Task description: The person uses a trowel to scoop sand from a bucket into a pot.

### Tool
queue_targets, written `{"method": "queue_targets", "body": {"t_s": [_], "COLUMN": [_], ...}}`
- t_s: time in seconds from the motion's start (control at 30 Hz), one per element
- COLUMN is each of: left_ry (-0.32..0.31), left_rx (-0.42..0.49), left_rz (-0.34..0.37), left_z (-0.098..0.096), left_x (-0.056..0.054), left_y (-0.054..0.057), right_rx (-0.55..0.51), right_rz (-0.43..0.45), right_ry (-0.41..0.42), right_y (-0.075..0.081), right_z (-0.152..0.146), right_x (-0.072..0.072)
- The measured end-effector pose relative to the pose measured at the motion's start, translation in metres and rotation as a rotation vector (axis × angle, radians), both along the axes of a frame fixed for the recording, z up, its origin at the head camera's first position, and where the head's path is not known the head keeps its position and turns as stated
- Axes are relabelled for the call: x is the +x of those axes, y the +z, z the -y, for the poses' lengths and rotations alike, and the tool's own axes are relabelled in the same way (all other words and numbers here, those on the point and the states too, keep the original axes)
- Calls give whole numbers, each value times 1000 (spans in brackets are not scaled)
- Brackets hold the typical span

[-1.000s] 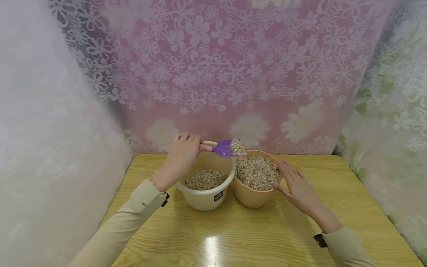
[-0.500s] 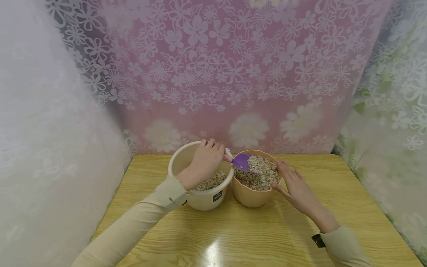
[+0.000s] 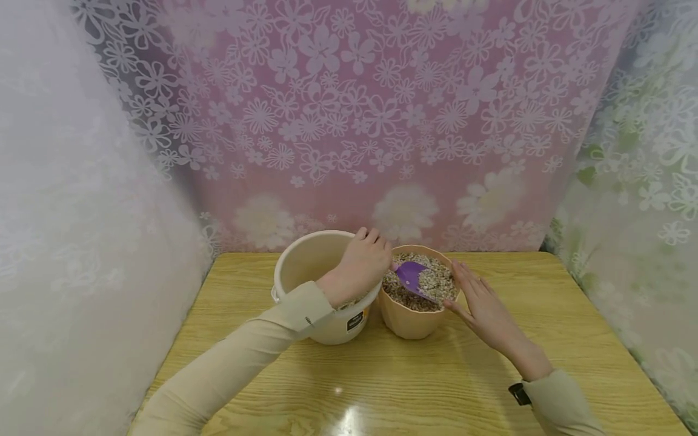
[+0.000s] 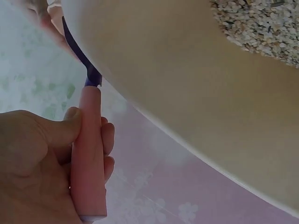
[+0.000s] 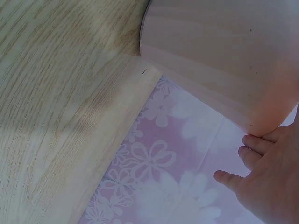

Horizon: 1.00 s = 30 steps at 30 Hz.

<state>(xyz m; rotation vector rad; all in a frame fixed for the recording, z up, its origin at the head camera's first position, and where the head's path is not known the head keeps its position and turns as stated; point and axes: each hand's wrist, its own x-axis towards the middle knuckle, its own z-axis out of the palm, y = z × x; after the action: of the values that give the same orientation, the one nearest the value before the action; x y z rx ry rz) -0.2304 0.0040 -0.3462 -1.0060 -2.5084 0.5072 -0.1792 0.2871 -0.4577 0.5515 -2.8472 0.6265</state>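
My left hand (image 3: 362, 266) grips the pink handle (image 4: 88, 149) of a small shovel whose purple blade (image 3: 410, 275) lies over the peach-coloured pot (image 3: 409, 326). Pale, speckled gravel-like grains heap at the blade's tip, above the darker grains (image 3: 400, 297) filling the pot. Straight fingers of my right hand (image 3: 488, 312) touch the pot's right side near the rim; in the right wrist view the fingertips meet its wall (image 5: 210, 60). Under my left forearm stands a cream bucket (image 3: 305, 260), with more grains (image 4: 266, 28) inside, mostly hidden in the head view.
Both containers stand side by side on a wood-grain table (image 3: 382, 381), near its back edge. A pink flowered curtain (image 3: 349, 151) hangs behind. Whitish sheets (image 3: 82, 242) hang at the left and right sides. The bucket carries a dark label (image 3: 355, 321).
My left hand has moved right across the bucket, bringing the shovel from above the bucket's rim down over the pot. The blade has tilted and lowered onto the grains. My right hand has stayed in place.
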Motion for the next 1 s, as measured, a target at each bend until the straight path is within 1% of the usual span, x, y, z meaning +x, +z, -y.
{"method": "queue_targets", "body": {"t_s": [0.17,0.27,0.33,0.47,0.57,0.7,0.77,0.83,0.9,1.0], "left_ry": [-47,-62,-67,-88,-110,-128,-113,-88,-41,22], "left_rx": [-4,-45,-92,-171,-177,-126,-81,-21,32,99], "left_rz": [-53,-68,-80,-131,-179,-259,-262,-236,-191,-156], "left_z": [-7,-8,-6,-1,5,15,20,27,36,51], "left_x": [1,1,2,5,8,9,8,6,4,2], "left_y": [1,4,8,16,23,32,34,36,37,36], "right_rx": [1,4,3,-10,-19,-11,2,27,62,125], "right_rz": [6,-2,-8,-19,-13,-15,-25,-43,-66,-103], "right_ry": [-1,2,6,16,16,11,11,11,11,10], "right_y": [1,0,0,1,0,0,0,1,1,1], "right_z": [1,2,2,2,0,-1,-1,-1,-1,-1], "right_x": [0,-1,0,1,1,0,0,1,1,1]}}
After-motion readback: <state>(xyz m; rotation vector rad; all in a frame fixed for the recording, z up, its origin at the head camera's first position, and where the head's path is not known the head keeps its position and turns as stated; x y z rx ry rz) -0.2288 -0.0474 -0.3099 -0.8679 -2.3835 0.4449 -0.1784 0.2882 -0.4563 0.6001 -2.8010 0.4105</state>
